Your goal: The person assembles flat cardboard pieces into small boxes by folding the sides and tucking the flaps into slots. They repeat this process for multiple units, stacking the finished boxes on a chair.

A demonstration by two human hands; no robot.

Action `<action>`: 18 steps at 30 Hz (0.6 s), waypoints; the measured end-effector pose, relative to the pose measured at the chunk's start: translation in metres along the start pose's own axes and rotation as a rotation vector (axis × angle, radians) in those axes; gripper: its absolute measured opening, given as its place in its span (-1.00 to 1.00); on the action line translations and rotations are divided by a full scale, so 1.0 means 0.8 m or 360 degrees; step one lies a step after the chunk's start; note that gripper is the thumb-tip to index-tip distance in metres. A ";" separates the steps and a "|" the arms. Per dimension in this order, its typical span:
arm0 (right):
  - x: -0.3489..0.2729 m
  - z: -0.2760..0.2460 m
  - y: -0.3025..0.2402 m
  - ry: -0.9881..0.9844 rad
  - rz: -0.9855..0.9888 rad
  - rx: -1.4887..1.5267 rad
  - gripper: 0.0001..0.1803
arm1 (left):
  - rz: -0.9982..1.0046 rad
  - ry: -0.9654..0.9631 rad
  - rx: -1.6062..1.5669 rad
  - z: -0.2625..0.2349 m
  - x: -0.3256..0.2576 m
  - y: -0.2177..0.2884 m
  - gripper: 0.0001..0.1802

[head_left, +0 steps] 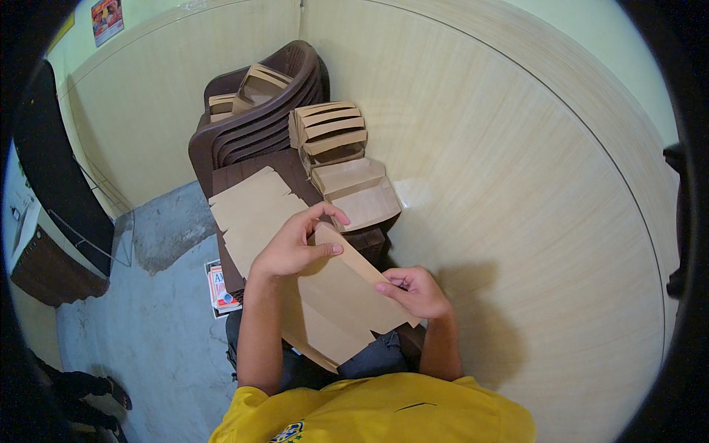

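Fingers of both our left hand (295,247) and right hand (415,292) pinch a flat cardboard blank (347,295) over the dark table (244,177), beside wood-panelled walls (502,184).

One head-worn fisheye looks steeply down, close over the lap.

Dark brown table (240,176) bears flat cardboard blanks (251,210); folded cardboard boxes (354,193) beside them.

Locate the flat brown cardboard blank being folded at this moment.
In the head view the flat cardboard blank sits low centre, held between the left hand and right hand, just below the stack of folded boxes.
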State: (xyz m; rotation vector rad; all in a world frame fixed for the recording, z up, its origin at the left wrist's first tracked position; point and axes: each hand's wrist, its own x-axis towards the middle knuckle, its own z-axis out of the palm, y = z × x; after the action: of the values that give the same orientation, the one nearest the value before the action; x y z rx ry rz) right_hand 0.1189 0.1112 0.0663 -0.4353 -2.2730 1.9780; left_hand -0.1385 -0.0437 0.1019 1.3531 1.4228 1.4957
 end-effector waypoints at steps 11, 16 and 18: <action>-0.040 -0.016 0.025 -0.0001 0.0112 -0.0508 -0.69 | 0.0246 0.0694 0.0143 -0.076 -0.026 -0.002 -0.54; -0.042 -0.026 0.011 0.0799 -0.0273 -0.0508 -0.72 | 0.0197 0.0504 0.0724 -0.086 -0.041 0.037 -0.59; -0.023 -0.032 -0.019 0.0892 -0.0574 -0.0871 -0.75 | 0.0118 0.0339 0.0614 -0.058 -0.035 0.052 -0.57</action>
State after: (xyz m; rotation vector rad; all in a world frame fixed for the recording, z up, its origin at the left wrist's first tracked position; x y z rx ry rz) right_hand 0.1412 0.1287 0.0870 -0.4949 -2.2615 0.9046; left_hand -0.1683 -0.0906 0.1414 1.5192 1.8896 1.4999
